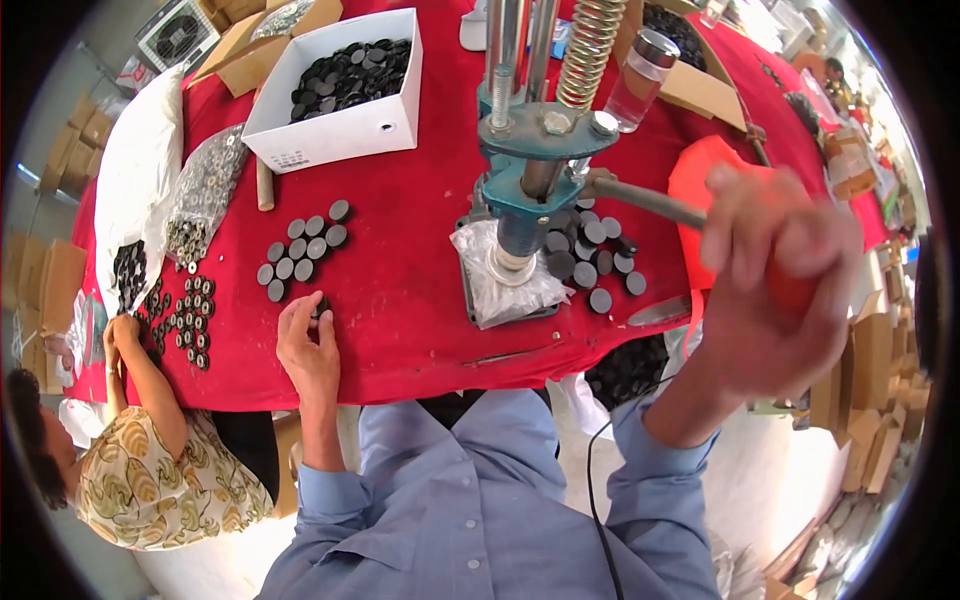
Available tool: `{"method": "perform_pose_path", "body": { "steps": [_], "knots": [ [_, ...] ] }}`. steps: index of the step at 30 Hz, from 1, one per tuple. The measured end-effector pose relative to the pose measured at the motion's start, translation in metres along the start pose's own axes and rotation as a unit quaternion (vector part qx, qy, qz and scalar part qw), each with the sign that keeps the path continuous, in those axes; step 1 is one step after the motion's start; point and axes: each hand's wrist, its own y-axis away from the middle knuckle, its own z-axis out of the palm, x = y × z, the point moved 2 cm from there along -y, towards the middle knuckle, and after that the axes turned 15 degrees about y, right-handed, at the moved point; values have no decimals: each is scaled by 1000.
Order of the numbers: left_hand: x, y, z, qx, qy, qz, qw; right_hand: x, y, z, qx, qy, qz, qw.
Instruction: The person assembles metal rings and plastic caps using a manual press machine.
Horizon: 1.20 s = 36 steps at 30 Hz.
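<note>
My left hand [308, 345] rests over the red cloth with a small round black cap [321, 305] pinched between thumb and fingers. Just beyond it lie several grey-topped caps [297, 248] in loose rows. At the right, my right hand [775, 280], blurred, is closed round the red knob [795, 288] of the lever [650, 202]. That lever runs into a teal hand press [540, 180] at the middle of the table. Beneath its ram [516, 240], clear plastic film [490, 290] covers the base; whether a part sits there is hidden. Loose black caps [590, 250] are heaped right of the press.
A white box [345, 150] of black caps stands far left of the press. Nearer the left are a clear bag [205, 180] of metal-centred rings and ring rows [193, 320], where a co-worker [165, 450] works. A bottle [640, 82] and orange cloth [700, 175] lie right.
</note>
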Motion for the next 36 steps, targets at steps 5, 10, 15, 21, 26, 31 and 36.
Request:
{"method": "perform_pose_path", "body": {
  "steps": [5,10,15,21,26,31,36],
  "knots": [
    [44,0,45,-48,150,-14,987,36,-57,-10,-3,-44,44,998],
    [110,-1,111,-124,259,10,958,28,-91,27,143,52,152,977],
    [120,-7,144,-150,278,33,948,63,-99,24,48,-268,79,959],
    [114,-8,148,-145,278,39,949,40,-61,-2,-18,-201,27,979],
    [111,-8,151,-139,294,38,945,20,-32,-3,-4,-39,-23,999],
    [110,-6,152,-128,300,50,944,3,-3,3,12,21,1,1000],
    [109,-4,147,-128,279,64,950,-6,46,18,59,23,-7,998]
  ]
}}
